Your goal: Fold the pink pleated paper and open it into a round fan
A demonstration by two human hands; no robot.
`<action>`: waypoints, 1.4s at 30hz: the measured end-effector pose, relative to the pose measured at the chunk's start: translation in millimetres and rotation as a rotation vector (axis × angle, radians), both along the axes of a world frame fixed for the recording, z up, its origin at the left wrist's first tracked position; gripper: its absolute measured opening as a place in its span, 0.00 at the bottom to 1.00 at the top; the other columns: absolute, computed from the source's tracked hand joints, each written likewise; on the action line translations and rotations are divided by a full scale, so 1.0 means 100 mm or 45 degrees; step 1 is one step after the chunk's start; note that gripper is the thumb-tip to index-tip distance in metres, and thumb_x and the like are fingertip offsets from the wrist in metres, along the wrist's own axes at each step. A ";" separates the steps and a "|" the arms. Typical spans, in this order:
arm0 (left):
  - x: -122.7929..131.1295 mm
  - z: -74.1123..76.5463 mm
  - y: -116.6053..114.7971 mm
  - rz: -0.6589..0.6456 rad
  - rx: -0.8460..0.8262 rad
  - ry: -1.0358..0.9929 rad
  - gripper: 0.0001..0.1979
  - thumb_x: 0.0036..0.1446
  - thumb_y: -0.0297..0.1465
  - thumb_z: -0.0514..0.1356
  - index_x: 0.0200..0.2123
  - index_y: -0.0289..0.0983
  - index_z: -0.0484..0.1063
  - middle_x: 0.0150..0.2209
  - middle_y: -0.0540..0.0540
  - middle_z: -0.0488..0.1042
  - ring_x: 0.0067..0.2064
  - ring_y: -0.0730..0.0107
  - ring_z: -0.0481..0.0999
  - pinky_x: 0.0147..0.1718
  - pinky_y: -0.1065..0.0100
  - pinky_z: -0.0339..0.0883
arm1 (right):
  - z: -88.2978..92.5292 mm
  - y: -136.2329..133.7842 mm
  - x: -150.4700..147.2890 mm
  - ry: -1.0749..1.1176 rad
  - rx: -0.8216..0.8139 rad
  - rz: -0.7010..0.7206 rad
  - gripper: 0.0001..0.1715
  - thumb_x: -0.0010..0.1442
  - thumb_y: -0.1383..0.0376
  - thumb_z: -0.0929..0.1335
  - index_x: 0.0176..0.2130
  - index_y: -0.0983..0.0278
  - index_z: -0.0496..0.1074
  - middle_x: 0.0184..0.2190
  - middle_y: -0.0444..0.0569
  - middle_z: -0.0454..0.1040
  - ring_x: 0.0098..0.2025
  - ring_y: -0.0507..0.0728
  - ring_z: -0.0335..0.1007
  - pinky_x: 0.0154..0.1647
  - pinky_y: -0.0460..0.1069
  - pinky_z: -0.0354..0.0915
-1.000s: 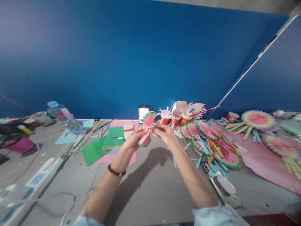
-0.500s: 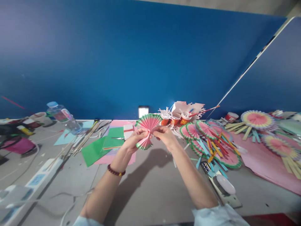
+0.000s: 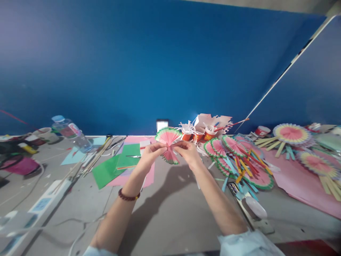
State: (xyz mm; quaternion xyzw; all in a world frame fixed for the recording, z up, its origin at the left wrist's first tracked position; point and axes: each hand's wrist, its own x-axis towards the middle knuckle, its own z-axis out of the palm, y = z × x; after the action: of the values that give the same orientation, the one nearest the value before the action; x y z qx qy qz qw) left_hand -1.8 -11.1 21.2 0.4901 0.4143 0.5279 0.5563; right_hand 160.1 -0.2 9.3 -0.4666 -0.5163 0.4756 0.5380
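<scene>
A pleated pink paper fan (image 3: 169, 137) with a green and white edge is held up above the table, pinched at its middle. One spread part fans upward and another downward from that centre. My left hand (image 3: 151, 153) grips it from the left with thumb and fingers together; a dark bead bracelet circles that wrist. From the right, my right hand (image 3: 188, 151) pinches the same centre. Where the fingertips meet the folds, details are too small to make out.
Finished fans (image 3: 234, 147) with coloured strips lie at right, by a phone (image 3: 234, 189) and a white mouse (image 3: 255, 208). Red paper cups (image 3: 210, 133) stand behind. Green paper sheets (image 3: 108, 171), scissors (image 3: 133, 156), sticks (image 3: 98, 156), a bottle (image 3: 71, 133) and a power strip (image 3: 42, 206) are left.
The fan's lower part has swung to the right and now hangs below the centre. My left hand has shifted slightly, now pinching from the left side; my right hand stays at the middle.
</scene>
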 end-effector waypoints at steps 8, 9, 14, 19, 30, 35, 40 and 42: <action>0.09 -0.12 0.04 0.043 0.014 -0.067 0.13 0.37 0.37 0.73 0.26 0.36 0.79 0.28 0.46 0.80 0.31 0.67 0.77 0.34 0.68 0.67 | -0.03 -0.01 0.00 -0.049 0.092 -0.013 0.12 0.44 0.58 0.74 0.27 0.63 0.76 0.26 0.46 0.77 0.29 0.54 0.70 0.33 0.49 0.62; 0.08 -0.13 0.06 0.052 -0.002 -0.070 0.13 0.37 0.37 0.73 0.27 0.36 0.80 0.28 0.46 0.80 0.32 0.66 0.77 0.35 0.68 0.67 | -0.02 -0.01 0.00 -0.061 0.098 -0.013 0.12 0.44 0.57 0.74 0.28 0.63 0.77 0.26 0.47 0.77 0.29 0.54 0.69 0.33 0.49 0.62; 0.09 -0.16 0.07 0.068 -0.044 -0.141 0.12 0.39 0.36 0.72 0.27 0.36 0.80 0.29 0.46 0.81 0.35 0.65 0.78 0.40 0.67 0.67 | 0.03 -0.02 0.02 -0.092 0.099 -0.001 0.14 0.46 0.56 0.73 0.30 0.63 0.78 0.26 0.46 0.76 0.28 0.53 0.67 0.30 0.48 0.61; 0.10 -0.18 0.07 -0.023 -0.072 -0.341 0.13 0.41 0.36 0.72 0.30 0.35 0.80 0.29 0.46 0.80 0.31 0.69 0.76 0.35 0.70 0.68 | 0.05 -0.02 0.03 -0.070 0.042 0.019 0.15 0.45 0.54 0.73 0.30 0.63 0.77 0.22 0.44 0.72 0.25 0.51 0.64 0.26 0.47 0.58; 0.13 -0.14 0.01 -0.094 -0.213 -0.405 0.18 0.36 0.38 0.74 0.29 0.33 0.76 0.23 0.48 0.77 0.22 0.69 0.75 0.21 0.71 0.68 | 0.03 0.00 0.01 0.029 -0.055 0.066 0.12 0.42 0.59 0.73 0.27 0.64 0.77 0.19 0.42 0.69 0.21 0.48 0.57 0.23 0.46 0.52; 0.16 -0.18 0.03 -0.162 -0.172 -0.500 0.20 0.35 0.34 0.74 0.33 0.36 0.74 0.27 0.50 0.78 0.26 0.72 0.77 0.29 0.71 0.72 | 0.02 0.00 0.04 0.131 -0.071 0.204 0.11 0.41 0.59 0.73 0.25 0.64 0.76 0.18 0.42 0.70 0.19 0.48 0.55 0.21 0.46 0.51; 0.15 -0.25 0.08 -0.114 -0.061 -0.427 0.15 0.38 0.35 0.73 0.27 0.36 0.72 0.25 0.51 0.76 0.27 0.74 0.75 0.31 0.72 0.70 | 0.04 -0.02 0.04 0.108 -0.066 0.190 0.11 0.41 0.58 0.73 0.24 0.64 0.76 0.18 0.42 0.70 0.20 0.48 0.55 0.21 0.46 0.50; 0.13 -0.24 0.09 -0.009 0.000 -0.321 0.14 0.38 0.35 0.73 0.25 0.35 0.74 0.26 0.51 0.76 0.27 0.75 0.74 0.29 0.74 0.68 | 0.04 -0.02 0.02 0.095 -0.084 0.146 0.12 0.40 0.58 0.74 0.25 0.64 0.76 0.18 0.41 0.69 0.20 0.48 0.55 0.22 0.46 0.51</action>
State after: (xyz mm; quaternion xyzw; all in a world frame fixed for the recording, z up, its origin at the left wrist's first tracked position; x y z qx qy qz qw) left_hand 11.0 -2.1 -3.1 0.4211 0.3393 0.5833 0.6060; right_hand 162.1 -2.3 13.0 -0.4357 -0.5060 0.5393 0.5131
